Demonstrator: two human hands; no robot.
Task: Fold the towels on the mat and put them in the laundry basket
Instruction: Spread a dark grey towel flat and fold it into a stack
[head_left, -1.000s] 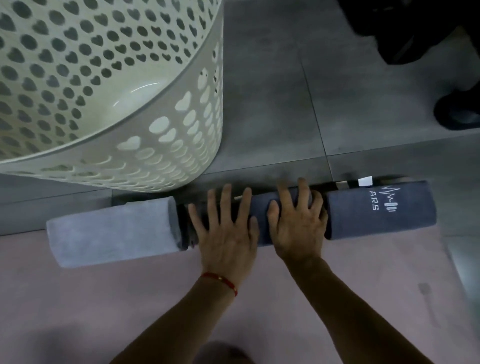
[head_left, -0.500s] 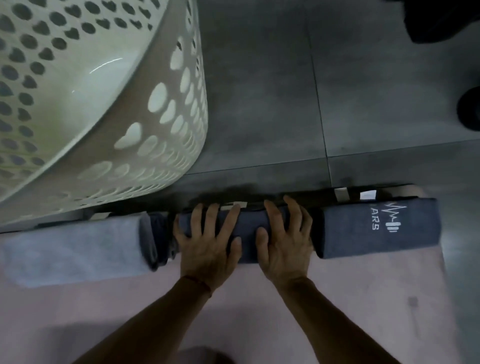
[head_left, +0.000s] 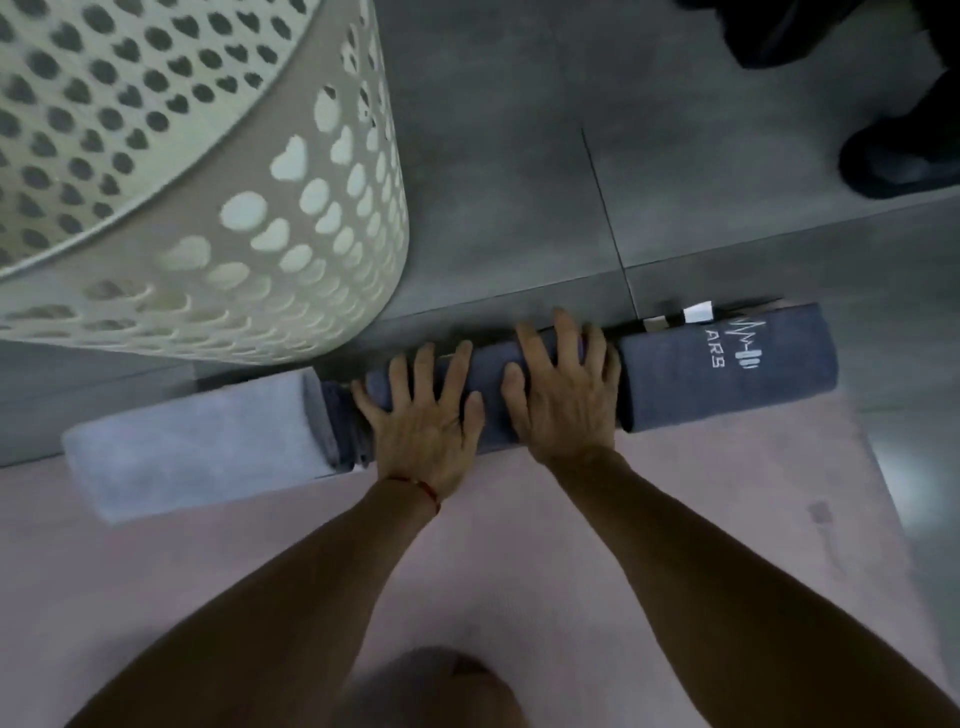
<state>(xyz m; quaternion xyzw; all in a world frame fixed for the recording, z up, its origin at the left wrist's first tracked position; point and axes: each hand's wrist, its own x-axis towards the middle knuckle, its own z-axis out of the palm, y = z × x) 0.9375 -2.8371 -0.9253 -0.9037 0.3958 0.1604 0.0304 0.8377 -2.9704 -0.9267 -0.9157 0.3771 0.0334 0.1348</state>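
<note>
My left hand (head_left: 423, 421) and right hand (head_left: 563, 387), fingers spread flat, press on the dark towel roll (head_left: 727, 371) at mid-frame. Its long axis runs left-right along the mat's (head_left: 675, 493) far edge; the laundry basket (head_left: 208, 171) stands upper left, nearer my left hand.

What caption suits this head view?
Both hands, left hand and right hand, press a rolled dark blue towel beside a cream perforated laundry basket.

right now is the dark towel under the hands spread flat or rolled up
Rolled up. The dark towel lies as a long roll at the pink mat's far edge, with the left hand and right hand pressing flat on it.
</note>
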